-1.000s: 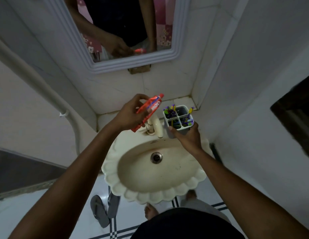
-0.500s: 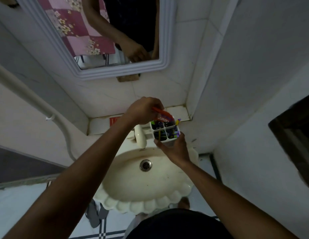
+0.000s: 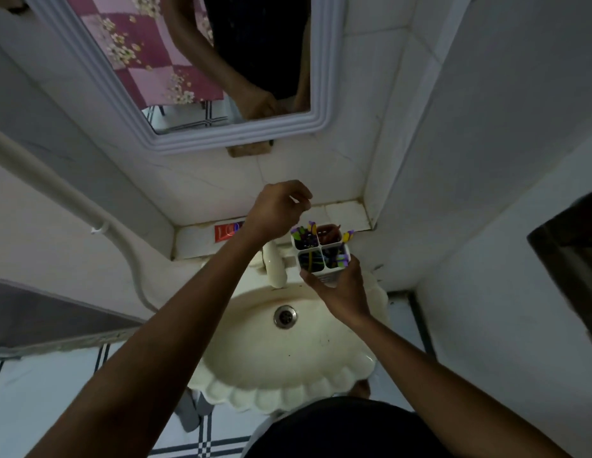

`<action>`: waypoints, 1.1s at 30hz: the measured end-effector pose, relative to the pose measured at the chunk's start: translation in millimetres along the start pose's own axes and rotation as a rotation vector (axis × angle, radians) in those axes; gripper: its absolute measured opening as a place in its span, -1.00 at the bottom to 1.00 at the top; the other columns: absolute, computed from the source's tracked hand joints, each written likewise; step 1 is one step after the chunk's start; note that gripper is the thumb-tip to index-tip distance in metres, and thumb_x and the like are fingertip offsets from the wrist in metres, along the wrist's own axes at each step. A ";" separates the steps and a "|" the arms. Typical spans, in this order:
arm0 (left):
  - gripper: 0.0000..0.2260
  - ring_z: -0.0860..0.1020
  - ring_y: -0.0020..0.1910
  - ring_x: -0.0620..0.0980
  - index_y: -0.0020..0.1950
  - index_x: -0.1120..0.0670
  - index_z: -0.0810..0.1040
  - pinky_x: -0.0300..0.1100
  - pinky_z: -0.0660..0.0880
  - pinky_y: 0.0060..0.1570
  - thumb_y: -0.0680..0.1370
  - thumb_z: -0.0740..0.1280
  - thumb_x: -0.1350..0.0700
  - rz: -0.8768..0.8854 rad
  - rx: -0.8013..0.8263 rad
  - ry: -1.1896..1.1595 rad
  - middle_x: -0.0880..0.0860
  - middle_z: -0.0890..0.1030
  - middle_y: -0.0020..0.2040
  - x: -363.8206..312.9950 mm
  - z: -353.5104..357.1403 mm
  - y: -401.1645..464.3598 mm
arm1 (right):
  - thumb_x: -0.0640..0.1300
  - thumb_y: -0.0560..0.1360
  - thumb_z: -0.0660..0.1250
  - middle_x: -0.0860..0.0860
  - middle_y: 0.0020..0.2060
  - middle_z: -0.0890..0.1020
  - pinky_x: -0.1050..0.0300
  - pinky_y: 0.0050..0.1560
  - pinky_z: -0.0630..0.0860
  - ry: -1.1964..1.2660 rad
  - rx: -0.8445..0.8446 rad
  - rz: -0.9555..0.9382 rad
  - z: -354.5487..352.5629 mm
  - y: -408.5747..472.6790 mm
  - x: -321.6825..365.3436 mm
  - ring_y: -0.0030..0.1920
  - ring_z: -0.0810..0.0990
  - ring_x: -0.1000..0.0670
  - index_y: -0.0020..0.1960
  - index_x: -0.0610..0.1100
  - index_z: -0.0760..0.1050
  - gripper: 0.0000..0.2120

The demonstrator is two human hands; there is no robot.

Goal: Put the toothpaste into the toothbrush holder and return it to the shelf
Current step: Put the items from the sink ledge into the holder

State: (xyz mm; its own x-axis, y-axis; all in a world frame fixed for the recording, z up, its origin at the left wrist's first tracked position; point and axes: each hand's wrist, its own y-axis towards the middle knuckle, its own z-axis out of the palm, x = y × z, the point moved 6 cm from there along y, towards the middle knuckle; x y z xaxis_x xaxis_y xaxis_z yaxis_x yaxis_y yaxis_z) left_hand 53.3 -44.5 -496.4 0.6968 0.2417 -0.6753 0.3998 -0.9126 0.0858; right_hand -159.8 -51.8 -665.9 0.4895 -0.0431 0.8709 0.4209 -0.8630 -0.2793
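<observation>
A white toothbrush holder point(image 3: 334, 277) with four compartments hangs over the sink's back edge, gripped from below by my right hand point(image 3: 342, 294). Several colourful toothbrushes stand in three compartments. The red toothpaste tube point(image 3: 328, 233) sits curled inside the far right compartment. My left hand point(image 3: 275, 209) hovers just above and left of the holder, fingers loosely curled, holding nothing. Behind the holder runs the white tiled shelf point(image 3: 345, 214) against the wall.
A red box point(image 3: 227, 231) lies on the shelf's left part. A cream tap point(image 3: 275, 264) rises behind the scalloped sink point(image 3: 255, 365). A framed mirror point(image 3: 202, 123) hangs above, a white pipe point(image 3: 89, 209) runs along the left wall, and a wall corner stands close on the right.
The toothpaste went from my left hand into the holder's far right compartment. My left hand let go of it and lifted off. The camera tilted down and closer.
</observation>
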 end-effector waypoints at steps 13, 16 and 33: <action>-0.90 0.68 -0.10 -0.11 0.08 0.09 0.77 -0.24 0.55 -0.02 0.60 0.47 0.16 -0.327 -0.096 -0.092 -0.05 0.73 -0.08 192.7 -35.6 -40.5 | 0.41 0.30 0.71 0.36 0.31 0.58 0.01 0.41 0.65 0.170 -0.135 -0.001 33.5 -7.3 9.1 0.28 0.64 0.27 0.54 0.23 0.29 -0.02; -0.87 0.70 0.07 0.11 0.10 0.07 0.75 -0.17 0.54 0.07 0.59 0.47 0.10 -0.320 -0.062 0.038 0.05 0.76 0.07 220.7 -23.2 -41.4 | 0.35 0.30 0.73 0.39 0.29 0.58 0.07 0.35 0.65 0.189 -0.142 0.010 27.5 -8.4 9.2 0.24 0.64 0.31 0.52 0.23 0.30 -0.05; -0.60 0.47 0.30 0.24 0.39 0.08 0.48 0.16 0.39 0.30 0.62 0.40 -0.06 -0.241 0.277 0.654 0.19 0.52 0.30 232.5 15.9 -7.8 | 0.23 0.35 0.75 0.18 0.40 0.64 0.03 0.38 0.67 0.165 -0.147 0.003 9.1 3.6 -1.0 0.33 0.67 0.22 0.58 0.10 0.32 -0.04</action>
State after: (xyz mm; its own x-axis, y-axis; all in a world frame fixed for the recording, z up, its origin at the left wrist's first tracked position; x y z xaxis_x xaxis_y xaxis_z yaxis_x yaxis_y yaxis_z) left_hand 202.7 13.5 -665.8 0.8552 0.5134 -0.0711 0.4820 -0.8382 -0.2552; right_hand -151.8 -50.3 -671.4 0.3540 -0.1176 0.9278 0.2978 -0.9262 -0.2311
